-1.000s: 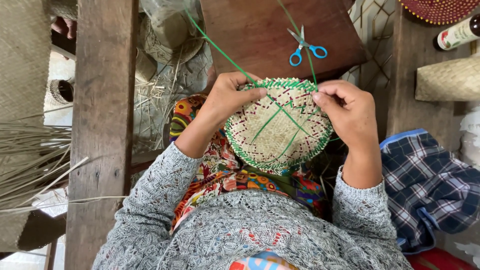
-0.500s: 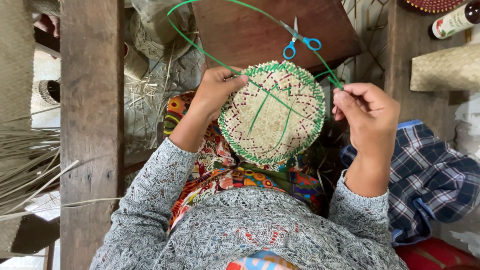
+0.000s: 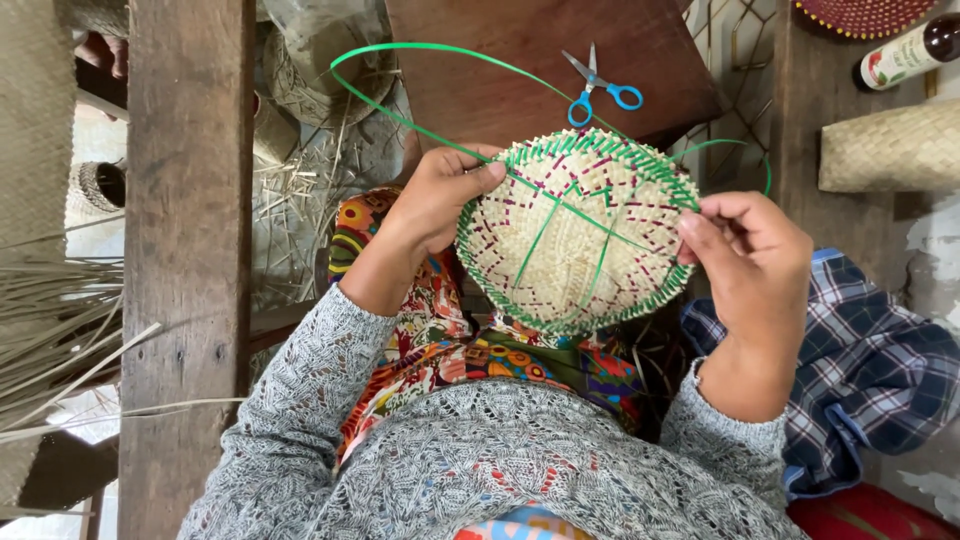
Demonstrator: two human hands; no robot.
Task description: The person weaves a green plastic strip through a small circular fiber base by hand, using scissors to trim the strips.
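A round woven straw piece (image 3: 577, 228) with a green-bound rim and purple flecks sits above my lap. My left hand (image 3: 440, 198) grips its left edge. At the right edge, my right hand (image 3: 745, 262) pinches a green plastic strip (image 3: 420, 55). The strip crosses the piece's face, then loops in a wide arc up and left over the wooden board. Other green strips cross on the piece's face.
Blue-handled scissors (image 3: 600, 85) lie on a dark wooden board (image 3: 500, 90) ahead. A thick wooden post (image 3: 185, 250) stands at left beside loose straw stalks (image 3: 50, 330). A woven straw box (image 3: 890, 145), a bottle (image 3: 905, 52) and a plaid cloth (image 3: 880, 370) are at right.
My right hand pulled the green strip out to the right, then came back to the rim. The strip's loop widened to the upper left.
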